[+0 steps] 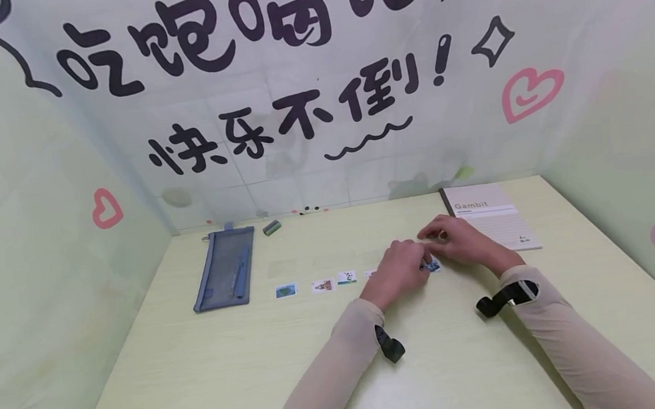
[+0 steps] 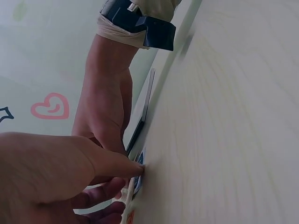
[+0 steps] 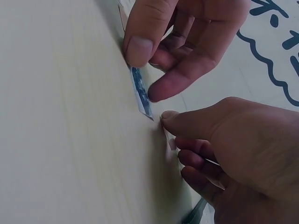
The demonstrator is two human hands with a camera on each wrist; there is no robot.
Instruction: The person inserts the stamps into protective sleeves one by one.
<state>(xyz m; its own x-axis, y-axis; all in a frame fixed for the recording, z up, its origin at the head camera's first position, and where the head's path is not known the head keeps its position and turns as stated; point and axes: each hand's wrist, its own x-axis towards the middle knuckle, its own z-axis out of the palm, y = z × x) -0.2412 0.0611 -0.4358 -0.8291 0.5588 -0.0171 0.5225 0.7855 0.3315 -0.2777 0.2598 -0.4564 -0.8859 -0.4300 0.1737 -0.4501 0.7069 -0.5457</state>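
Several small picture cards lie in a row on the table, among them a blue-green one (image 1: 286, 290), one with a reddish figure (image 1: 323, 285) and a mostly white one (image 1: 346, 277). At the row's right end my left hand (image 1: 403, 266) holds a dark blue picture card (image 3: 141, 91) between thumb and forefinger, near the tabletop. My right hand (image 1: 462, 239) is just beyond it, close to the left fingertips. In the right wrist view, its thumb and fingers pinch a thin whitish piece (image 3: 169, 139), seen edge-on. My left hand hides part of the row.
A blue mesh zip pouch (image 1: 224, 269) lies at the left, with a small dark eraser-like block (image 1: 272, 227) behind it. A notebook (image 1: 495, 216) sits at the back right, beside my right hand. Printed fabric walls (image 1: 313, 180) enclose the table's back and sides.
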